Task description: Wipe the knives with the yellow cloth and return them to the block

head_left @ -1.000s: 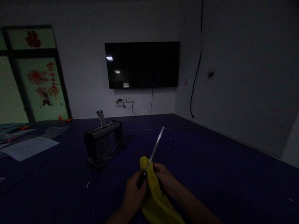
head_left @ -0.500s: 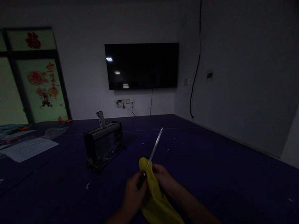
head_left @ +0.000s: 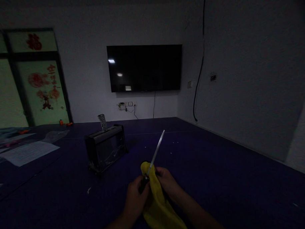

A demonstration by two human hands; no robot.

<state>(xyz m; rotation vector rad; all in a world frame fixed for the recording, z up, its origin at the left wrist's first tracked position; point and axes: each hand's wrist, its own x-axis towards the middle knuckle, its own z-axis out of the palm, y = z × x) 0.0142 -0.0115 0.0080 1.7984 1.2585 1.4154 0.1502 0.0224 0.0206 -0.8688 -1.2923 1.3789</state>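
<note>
As a dim room frames the work, a person's left hand (head_left: 135, 197) pinches the dark handle (head_left: 143, 185) of a slim metal rod (head_left: 157, 148), its thumb laid along the grip, while the right hand (head_left: 167, 182) pinches the edge of a yellow cloth (head_left: 162, 212) just beside it. The rod slants up and away to the right, crossing in front of the cloth's upper end; the cloth hangs between the two wrists, toward the person. Fingers beneath the cloth are hidden, so whether the left hand also grips the fabric cannot be told.

Handling the pair well would seem to call for a firm left hold low on the handle, the tip aimed away from the body, and right fingertips kept behind a full fold of fabric, clear of the bare metal. Gathering the loose lower length would likely keep it from snagging under a forearm. In such low light, small, slow movements look the safer choice.

To the left on the purple bench (head_left: 194, 166) stands a black box-shaped appliance (head_left: 111, 146), a pale strip (head_left: 102, 123) upright in its top; well apart lie written sheets (head_left: 31, 152).
</note>
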